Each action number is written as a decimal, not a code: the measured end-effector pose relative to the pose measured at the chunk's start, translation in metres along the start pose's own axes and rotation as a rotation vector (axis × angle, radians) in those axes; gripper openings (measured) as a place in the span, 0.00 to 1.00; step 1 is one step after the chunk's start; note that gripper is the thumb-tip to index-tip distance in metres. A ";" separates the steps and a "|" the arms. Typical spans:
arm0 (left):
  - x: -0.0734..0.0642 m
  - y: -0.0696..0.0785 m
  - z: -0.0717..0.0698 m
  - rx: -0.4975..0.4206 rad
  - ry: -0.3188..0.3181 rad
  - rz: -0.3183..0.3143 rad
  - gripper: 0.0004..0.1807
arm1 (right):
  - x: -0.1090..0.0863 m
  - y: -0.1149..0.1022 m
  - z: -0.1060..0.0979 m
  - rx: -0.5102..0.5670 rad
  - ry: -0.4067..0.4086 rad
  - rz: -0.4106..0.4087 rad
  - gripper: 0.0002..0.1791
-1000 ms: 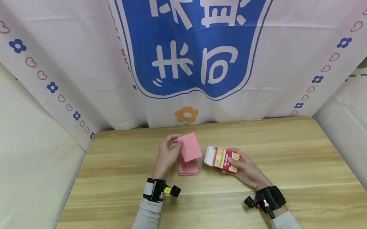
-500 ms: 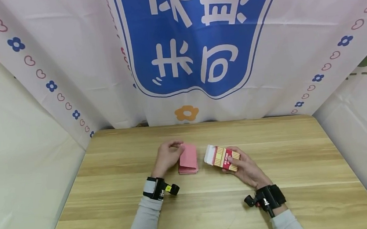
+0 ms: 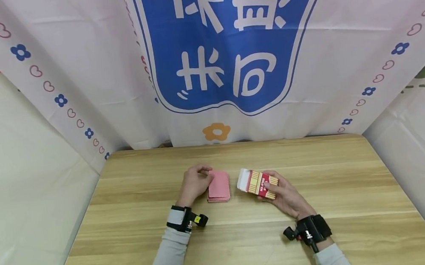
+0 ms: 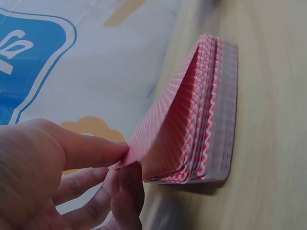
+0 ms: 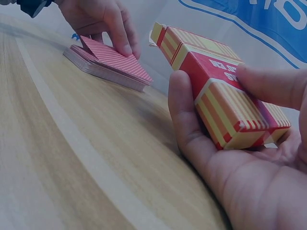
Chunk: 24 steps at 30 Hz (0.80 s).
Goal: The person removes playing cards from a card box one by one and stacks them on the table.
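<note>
A deck of playing cards (image 3: 219, 199) with red patterned backs lies face down on the table. My left hand (image 3: 195, 184) pinches one playing card (image 4: 152, 125) by its corner between thumb and fingers. That card tilts up off the stack, its far edge still resting on the deck, as the left wrist view shows. To the right, my right hand (image 3: 288, 195) grips a red and yellow striped card box (image 5: 211, 76) just above the table. In the head view the box's white flap (image 3: 243, 180) stands open and points left toward the deck. What the box holds inside is hidden.
The wooden table (image 3: 254, 248) spreads out around both hands. A white cloth (image 3: 116, 86) with a blue printed sign hangs along the table's back edge. Each wrist carries a black strap with a small camera.
A card that was held up above the deck has come down onto it, and my left hand has lowered slightly toward me. The right hand and the card box have stayed in place.
</note>
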<state>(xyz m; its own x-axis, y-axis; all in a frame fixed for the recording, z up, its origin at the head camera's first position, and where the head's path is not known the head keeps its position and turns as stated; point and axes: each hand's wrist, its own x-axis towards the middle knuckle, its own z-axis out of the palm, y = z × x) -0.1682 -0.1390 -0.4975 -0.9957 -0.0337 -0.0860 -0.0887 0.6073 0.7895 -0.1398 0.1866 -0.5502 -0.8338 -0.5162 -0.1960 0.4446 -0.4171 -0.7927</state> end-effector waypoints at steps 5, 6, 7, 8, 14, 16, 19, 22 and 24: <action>0.001 -0.001 0.002 0.056 -0.002 -0.021 0.11 | 0.000 0.000 0.000 0.002 0.007 0.000 0.23; 0.001 -0.002 0.003 0.065 -0.004 -0.023 0.11 | 0.000 0.000 0.001 0.003 0.008 0.000 0.23; 0.001 -0.002 0.003 0.070 -0.006 -0.024 0.11 | 0.000 0.000 0.001 0.005 0.009 0.000 0.23; 0.001 -0.003 0.003 0.073 -0.007 -0.028 0.11 | 0.000 0.000 0.001 0.005 0.009 0.000 0.23; 0.002 -0.007 0.005 0.074 -0.015 -0.030 0.11 | 0.000 0.000 0.001 0.006 0.003 -0.002 0.24; 0.002 -0.007 0.005 0.075 -0.017 -0.035 0.10 | 0.001 0.000 0.001 0.006 0.001 -0.004 0.23; 0.002 -0.007 0.005 0.071 -0.028 -0.055 0.10 | 0.000 0.000 0.001 0.004 0.003 -0.003 0.23; 0.002 -0.007 0.005 0.073 -0.040 -0.066 0.10 | 0.000 0.000 0.002 0.002 0.006 -0.004 0.25; 0.002 -0.007 0.005 0.070 -0.044 -0.067 0.10 | 0.000 0.000 0.002 0.004 0.009 -0.004 0.25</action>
<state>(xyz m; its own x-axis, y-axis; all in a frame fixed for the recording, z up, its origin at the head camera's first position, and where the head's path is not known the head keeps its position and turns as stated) -0.1696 -0.1392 -0.5064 -0.9854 -0.0422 -0.1647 -0.1514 0.6591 0.7367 -0.1389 0.1851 -0.5486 -0.8383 -0.5079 -0.1982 0.4427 -0.4219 -0.7912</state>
